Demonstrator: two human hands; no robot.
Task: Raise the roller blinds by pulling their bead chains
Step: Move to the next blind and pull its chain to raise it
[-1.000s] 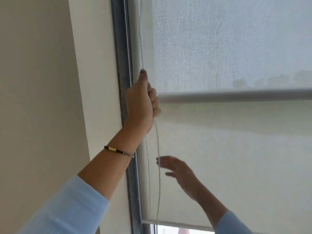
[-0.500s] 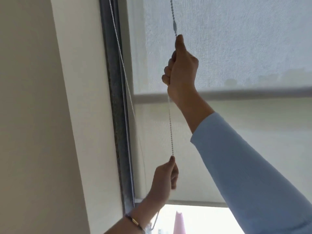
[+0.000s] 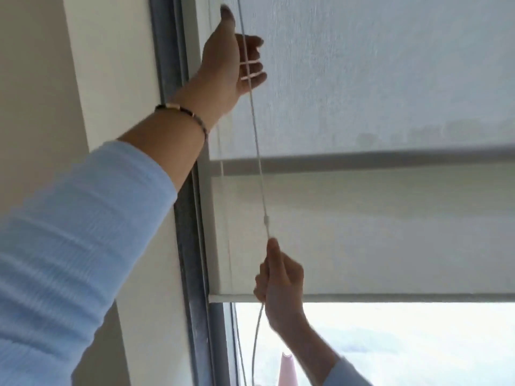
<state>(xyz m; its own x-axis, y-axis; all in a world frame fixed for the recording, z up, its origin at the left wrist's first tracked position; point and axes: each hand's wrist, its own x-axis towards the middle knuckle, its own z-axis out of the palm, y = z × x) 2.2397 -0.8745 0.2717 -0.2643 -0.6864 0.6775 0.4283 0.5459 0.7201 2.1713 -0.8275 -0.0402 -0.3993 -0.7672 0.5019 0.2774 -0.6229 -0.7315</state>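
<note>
The right hand [image 3: 280, 282] is gripping the bead chain [image 3: 257, 151] in a closed fist, level with the roller blind's [image 3: 376, 232] bottom rail [image 3: 390, 297]. The left hand [image 3: 232, 58] is reaching high beside the window frame [image 3: 189, 246], fingers [image 3: 252, 75] spread loosely around the chain without clasping it. The chain is running taut between both hands, in front of the blind fabric.

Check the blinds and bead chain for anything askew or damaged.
Nothing stands out. The bead chain runs taut up from the right hand past the open left hand. The blind's bottom rail hangs level, with no tears visible.
</note>
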